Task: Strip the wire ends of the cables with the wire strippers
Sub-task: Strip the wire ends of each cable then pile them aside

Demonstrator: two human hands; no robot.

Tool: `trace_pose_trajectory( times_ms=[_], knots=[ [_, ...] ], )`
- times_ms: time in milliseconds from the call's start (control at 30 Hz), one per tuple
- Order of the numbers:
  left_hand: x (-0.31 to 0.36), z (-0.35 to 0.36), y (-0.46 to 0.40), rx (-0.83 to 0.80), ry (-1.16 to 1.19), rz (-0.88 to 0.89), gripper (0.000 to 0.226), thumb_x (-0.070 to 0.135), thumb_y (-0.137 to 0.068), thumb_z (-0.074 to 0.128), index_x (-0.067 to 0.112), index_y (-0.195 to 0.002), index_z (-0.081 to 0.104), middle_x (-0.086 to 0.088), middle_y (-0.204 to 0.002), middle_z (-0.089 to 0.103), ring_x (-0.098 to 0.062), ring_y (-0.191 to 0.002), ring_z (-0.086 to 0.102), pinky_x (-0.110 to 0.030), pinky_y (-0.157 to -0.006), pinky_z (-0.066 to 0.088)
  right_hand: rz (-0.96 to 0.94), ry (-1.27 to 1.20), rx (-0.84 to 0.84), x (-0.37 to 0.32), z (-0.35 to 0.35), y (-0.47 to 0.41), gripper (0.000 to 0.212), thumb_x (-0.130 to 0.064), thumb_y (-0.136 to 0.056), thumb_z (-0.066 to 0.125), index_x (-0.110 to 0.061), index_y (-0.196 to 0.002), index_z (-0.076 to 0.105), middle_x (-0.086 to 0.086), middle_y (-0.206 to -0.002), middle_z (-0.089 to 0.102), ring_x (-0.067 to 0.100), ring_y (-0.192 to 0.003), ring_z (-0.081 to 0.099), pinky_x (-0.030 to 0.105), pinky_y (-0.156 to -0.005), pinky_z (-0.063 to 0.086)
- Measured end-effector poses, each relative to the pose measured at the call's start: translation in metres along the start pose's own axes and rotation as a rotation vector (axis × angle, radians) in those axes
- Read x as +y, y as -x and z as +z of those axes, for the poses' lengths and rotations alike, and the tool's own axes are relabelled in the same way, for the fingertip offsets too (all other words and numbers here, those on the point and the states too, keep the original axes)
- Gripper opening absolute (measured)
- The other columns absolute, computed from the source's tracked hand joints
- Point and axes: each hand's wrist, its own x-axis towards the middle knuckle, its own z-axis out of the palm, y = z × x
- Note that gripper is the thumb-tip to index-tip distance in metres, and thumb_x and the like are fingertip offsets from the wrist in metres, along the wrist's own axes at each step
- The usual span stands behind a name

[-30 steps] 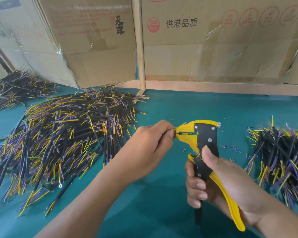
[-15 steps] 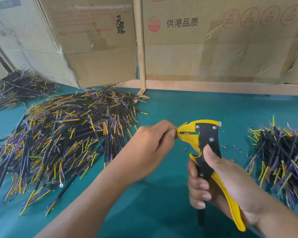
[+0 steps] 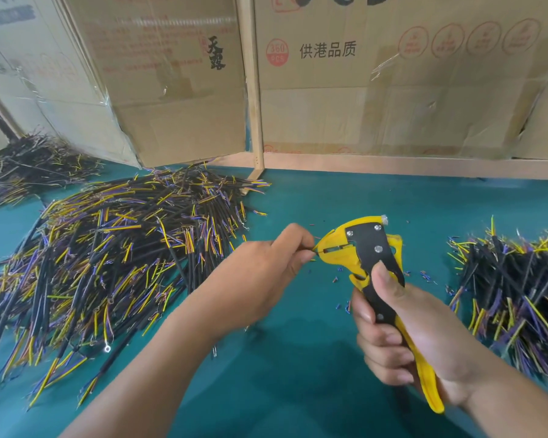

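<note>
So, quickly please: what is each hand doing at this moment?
Left hand: pinches a thin wire end at the stripper's nose.
Right hand: grips the handles of the yellow and black wire strippers.

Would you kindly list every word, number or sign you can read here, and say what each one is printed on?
"供港品质": black print on the right cardboard box.
"360 PCS": red round stamp on that box.
"天露": black brush characters on the middle cardboard box.
Four red round signs on the right box: too faint to read.
Faint red lines on the middle box: blurred, unreadable.
Wire strippers: no readable text.
</note>
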Motion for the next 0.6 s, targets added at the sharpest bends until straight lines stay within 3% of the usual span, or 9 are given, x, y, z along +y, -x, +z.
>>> trace_pose_trajectory(
  times_ms=[100, 267, 467, 533, 600],
  knots=[
    [-0.005, -0.008, 0.000, -0.047, -0.027, 0.070, 0.014, 0.037, -0.104, 0.031, 0.026, -0.105, 0.039, 0.006, -0.058, 0.031, -0.022, -0.057, 0.030, -0.033, -0.053, 0.025, 0.004, 0.037, -0.015, -0.002, -0.003, 0.001, 0.066, -0.070, -0.059, 0.083, -0.012, -0.068, 0.054, 0.002, -0.055, 0.027, 0.012, -0.038, 0.023, 0.019, -0.039, 0.030],
    [-0.014, -0.012, 0.001, -0.071, 0.027, 0.095, 0.031, 0.036, -0.105, 0.034, 0.012, -0.104, 0.053, 0.002, -0.061, 0.034, -0.023, -0.055, 0.033, -0.037, -0.052, 0.030, 0.014, 0.081, -0.040, -0.002, -0.004, 0.000, 0.064, -0.070, -0.062, 0.081, -0.013, -0.070, 0.054, 0.001, -0.057, 0.029, 0.013, -0.040, 0.024, 0.020, -0.040, 0.030],
    [-0.025, -0.012, 0.002, -0.119, 0.103, 0.146, 0.024, 0.034, -0.107, 0.035, 0.019, -0.104, 0.052, 0.004, -0.070, 0.041, -0.017, -0.060, 0.038, -0.026, -0.056, 0.033, 0.030, 0.132, -0.057, -0.003, -0.007, 0.000, 0.060, -0.068, -0.067, 0.077, -0.013, -0.072, 0.054, 0.001, -0.058, 0.030, 0.012, -0.040, 0.025, 0.019, -0.040, 0.031],
    [-0.052, -0.028, 0.008, -0.037, 0.088, 0.062, 0.020, 0.029, -0.106, 0.037, 0.019, -0.102, 0.054, 0.008, -0.078, 0.047, -0.012, -0.067, 0.045, -0.027, -0.065, 0.039, -0.044, 0.035, -0.007, -0.015, -0.020, 0.003, 0.060, -0.064, -0.062, 0.084, -0.013, -0.068, 0.053, -0.001, -0.054, 0.029, 0.010, -0.037, 0.025, 0.018, -0.036, 0.030],
    [-0.081, -0.047, 0.018, 0.163, 0.163, -0.111, 0.017, 0.029, -0.103, 0.039, 0.023, -0.097, 0.053, 0.009, -0.077, 0.048, -0.008, -0.069, 0.045, -0.035, -0.068, 0.042, -0.156, -0.061, 0.083, -0.035, -0.034, 0.009, 0.061, -0.063, -0.059, 0.088, -0.016, -0.064, 0.050, -0.005, -0.052, 0.028, 0.006, -0.035, 0.025, 0.019, -0.032, 0.028]
  ],
)
